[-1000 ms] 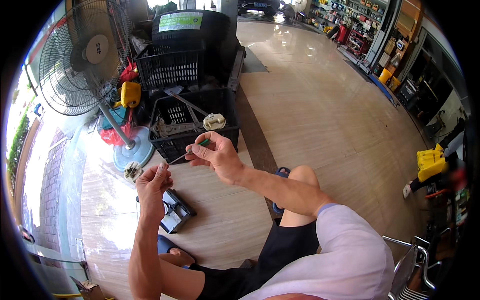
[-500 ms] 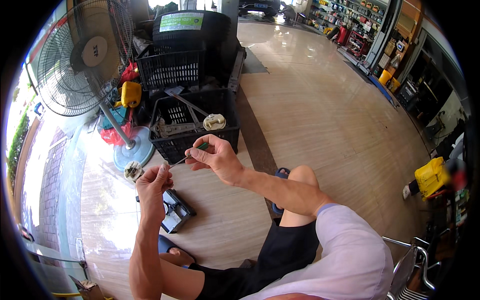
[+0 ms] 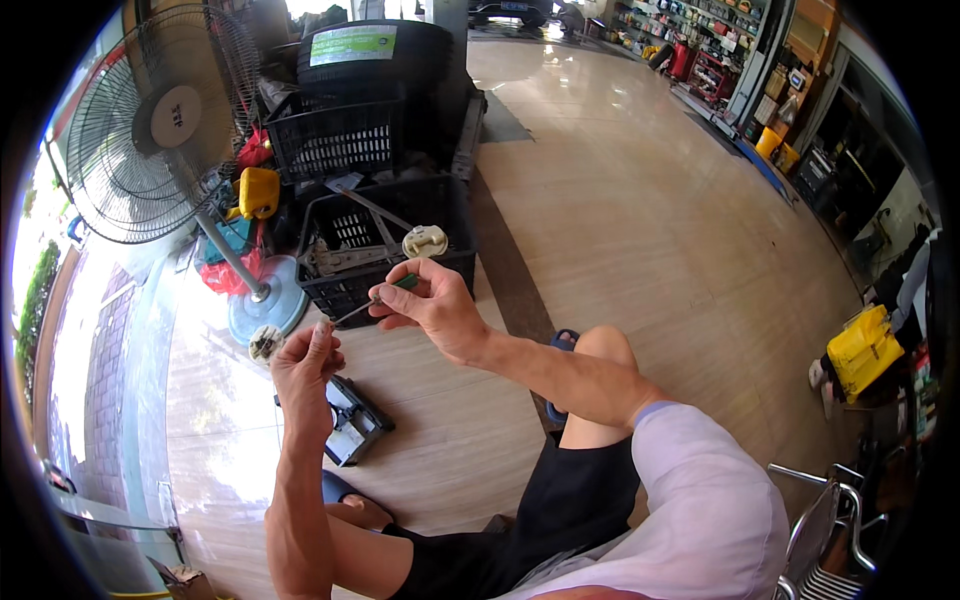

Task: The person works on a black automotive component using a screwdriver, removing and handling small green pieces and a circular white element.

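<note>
My right hand (image 3: 435,308) is closed in a pinch on a small screwdriver (image 3: 404,283) with a green handle. Its thin shaft slants down and left to the fingertips of my left hand (image 3: 308,358). My left hand is also closed, thumb pressed against curled fingers, and what lies between them is hidden. Right beside its knuckles shows a whitish round part (image 3: 265,344) with a dark, grimy face; I cannot tell whether the hand holds it or it lies beyond. Below my hands, an open black case (image 3: 362,425) with pale panels sits on the floor.
Ahead stands a black plastic crate (image 3: 440,275) holding metal pieces and a cream round cap (image 3: 425,241). Behind it are another crate (image 3: 335,140) and a tire (image 3: 420,65). A standing fan (image 3: 175,118) is at the left, a metal chair (image 3: 830,530) at the lower right.
The view has shifted slightly. Both hands keep nearly the same pose, and the screwdriver's green handle shows a little more above the right fingers.
</note>
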The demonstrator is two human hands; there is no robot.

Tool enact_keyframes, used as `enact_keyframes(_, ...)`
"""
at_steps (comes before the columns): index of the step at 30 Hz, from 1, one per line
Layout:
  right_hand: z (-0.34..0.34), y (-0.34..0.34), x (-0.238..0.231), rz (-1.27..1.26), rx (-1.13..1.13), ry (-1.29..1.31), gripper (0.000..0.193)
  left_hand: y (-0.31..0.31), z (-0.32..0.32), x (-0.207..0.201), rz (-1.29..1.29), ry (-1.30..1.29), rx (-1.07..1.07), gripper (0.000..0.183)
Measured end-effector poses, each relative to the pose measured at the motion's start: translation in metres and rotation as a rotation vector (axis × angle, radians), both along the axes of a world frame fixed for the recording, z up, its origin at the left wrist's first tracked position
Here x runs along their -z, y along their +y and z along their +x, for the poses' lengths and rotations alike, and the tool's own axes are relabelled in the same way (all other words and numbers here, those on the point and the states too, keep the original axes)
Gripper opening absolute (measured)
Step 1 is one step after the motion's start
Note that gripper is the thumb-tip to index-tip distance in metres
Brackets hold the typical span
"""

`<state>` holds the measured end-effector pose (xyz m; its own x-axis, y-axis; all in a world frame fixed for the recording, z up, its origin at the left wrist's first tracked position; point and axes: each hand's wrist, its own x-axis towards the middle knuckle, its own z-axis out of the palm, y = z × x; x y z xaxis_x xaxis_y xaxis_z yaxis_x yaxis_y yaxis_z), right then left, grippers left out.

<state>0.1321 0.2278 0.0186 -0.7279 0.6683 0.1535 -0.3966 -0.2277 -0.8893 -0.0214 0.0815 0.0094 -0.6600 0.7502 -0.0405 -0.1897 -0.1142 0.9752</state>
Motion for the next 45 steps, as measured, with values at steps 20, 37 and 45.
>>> enact_keyframes(20,0.02,0.004,0.01,0.215,-0.034,-0.07,0.017,0.002,-0.029,0.033,-0.101,0.192,0.092,0.029)
enact_keyframes(37,0.003,-0.003,0.015,0.104,-0.117,-0.091,0.01,-0.003,-0.007,0.003,-0.267,0.311,0.136,0.032)
enact_keyframes(45,-0.017,0.004,0.023,0.206,-0.036,-0.073,0.01,0.012,-0.007,0.001,-0.249,0.187,0.019,0.032)
